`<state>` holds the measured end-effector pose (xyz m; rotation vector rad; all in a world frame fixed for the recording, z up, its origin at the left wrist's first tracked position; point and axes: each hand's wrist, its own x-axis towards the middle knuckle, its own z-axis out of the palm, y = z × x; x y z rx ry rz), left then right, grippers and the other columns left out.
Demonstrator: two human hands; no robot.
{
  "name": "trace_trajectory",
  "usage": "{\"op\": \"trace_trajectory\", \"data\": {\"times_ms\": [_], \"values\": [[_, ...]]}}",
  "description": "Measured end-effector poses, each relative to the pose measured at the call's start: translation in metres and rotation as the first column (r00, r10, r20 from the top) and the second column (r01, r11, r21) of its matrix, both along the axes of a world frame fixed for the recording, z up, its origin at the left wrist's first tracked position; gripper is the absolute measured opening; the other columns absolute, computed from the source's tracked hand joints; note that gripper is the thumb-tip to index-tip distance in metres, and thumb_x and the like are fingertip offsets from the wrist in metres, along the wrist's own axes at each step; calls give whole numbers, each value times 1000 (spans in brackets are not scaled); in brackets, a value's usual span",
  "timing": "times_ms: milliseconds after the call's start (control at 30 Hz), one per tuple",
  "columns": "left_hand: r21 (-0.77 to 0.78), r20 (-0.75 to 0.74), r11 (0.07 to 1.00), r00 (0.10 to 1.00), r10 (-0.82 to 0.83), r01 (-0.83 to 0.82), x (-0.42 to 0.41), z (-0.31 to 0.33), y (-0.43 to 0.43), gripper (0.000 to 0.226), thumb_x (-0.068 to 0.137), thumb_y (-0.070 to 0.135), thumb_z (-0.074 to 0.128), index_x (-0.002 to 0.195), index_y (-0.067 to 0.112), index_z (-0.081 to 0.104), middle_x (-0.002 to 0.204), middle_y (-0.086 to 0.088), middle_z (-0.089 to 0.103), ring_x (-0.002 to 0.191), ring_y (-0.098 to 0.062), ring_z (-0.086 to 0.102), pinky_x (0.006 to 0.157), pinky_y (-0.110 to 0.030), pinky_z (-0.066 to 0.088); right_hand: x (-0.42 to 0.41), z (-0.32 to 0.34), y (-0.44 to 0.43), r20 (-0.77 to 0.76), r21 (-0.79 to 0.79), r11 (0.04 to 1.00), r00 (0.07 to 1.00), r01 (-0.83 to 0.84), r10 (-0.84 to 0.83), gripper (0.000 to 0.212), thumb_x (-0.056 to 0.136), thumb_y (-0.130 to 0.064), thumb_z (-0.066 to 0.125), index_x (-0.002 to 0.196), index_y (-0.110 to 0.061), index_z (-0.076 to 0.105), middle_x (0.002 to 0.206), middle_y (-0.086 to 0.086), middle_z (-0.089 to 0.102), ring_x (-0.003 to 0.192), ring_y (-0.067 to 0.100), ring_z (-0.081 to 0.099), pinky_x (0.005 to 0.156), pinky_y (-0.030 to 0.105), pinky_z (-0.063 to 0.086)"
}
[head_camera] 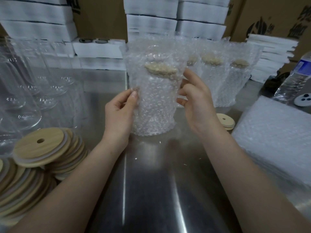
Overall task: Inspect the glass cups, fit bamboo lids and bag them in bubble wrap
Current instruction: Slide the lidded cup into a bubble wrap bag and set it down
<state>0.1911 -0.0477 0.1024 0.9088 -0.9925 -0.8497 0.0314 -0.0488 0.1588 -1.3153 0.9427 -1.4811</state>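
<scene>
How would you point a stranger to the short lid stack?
Start at the steel table, then find the white bubble wrap stack on its right side. Just off that stack's far left corner sits the short lid stack, only a couple high, unlike the big lid pile at left.

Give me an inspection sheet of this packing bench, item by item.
Surface: steel table, a few white crumbs.
Job's things: bagged cup upright between both hands, lid inside; wrapped cups behind it; bare glass cups left; bamboo lids piled near left; bubble bags stacked right.
Clutter: water bottle far right.
Grippers: left hand pinches the bag's edge; right hand grips its other side.
Cables: nothing seen.
Surroundings: foam trays and cartons behind.
</scene>
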Motion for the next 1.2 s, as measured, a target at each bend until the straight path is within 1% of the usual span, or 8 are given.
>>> {"op": "trace_trajectory", "data": {"times_ms": [167,333,433,633,867,1000,1067,1200], "values": [[-52,10,999,1000,16,-16,-1,3,2,17,100,19,56,100,26,71,88,15,73,87,0,64,75,-17,48,1,-1,0,-10,0,997,997,81,-81,35,96,-11,56,130,-13,62,107,2,68,95,13,63,86,35,49],[-145,-5,983,993,-114,112,0,12,8,41,87,20,55,126,11,62,114,0,71,107,-17,66,82,-23,52,3,1,3,-28,-27,990,990,139,-140,25,95,-15,61,119,-17,68,105,1,70,93,13,63,97,47,49],[-152,73,982,992,-100,110,-2,16,13,64,79,28,63,139,9,52,129,-7,64,120,-24,61,98,-40,50,5,2,7,-37,-43,992,992,115,-117,25,97,-20,59,119,-15,69,111,2,71,100,16,65,99,51,48],[-156,95,986,995,-37,52,-4,23,16,60,78,39,72,130,10,62,126,-16,63,113,-33,62,99,-56,49,6,5,10,-51,-110,993,997,47,-53,43,95,-23,59,135,-8,57,130,16,63,120,35,58,104,50,47],[-229,101,973,995,-5,28,-3,30,16,46,74,45,77,111,18,72,121,-30,60,111,-41,59,102,-57,46,6,6,13,-17,-178,982,997,65,-69,31,91,-19,65,114,1,68,99,13,69,88,24,60,82,38,52],[-302,61,953,997,40,-19,-2,38,18,19,75,39,77,91,30,72,100,-8,70,90,-18,63,84,-36,51,3,6,11,19,-215,971,995,102,-100,4,91,-11,68,93,-9,71,74,-6,64,67,13,49,60,22,44],[-336,27,941,999,35,-24,-2,41,19,7,75,29,75,80,31,70,82,9,68,81,-11,60,78,-29,47,3,6,12,21,-243,963,993,120,-119,9,90,-9,68,84,-15,69,67,-12,62,60,8,48,56,19,43],[-332,-55,941,997,52,-68,1,46,19,19,75,11,71,68,26,63,66,7,57,66,-7,51,67,-22,41,3,6,12,34,-282,949,991,137,-133,14,90,-5,68,80,-15,65,67,-8,61,56,8,50,53,21,45]]}}
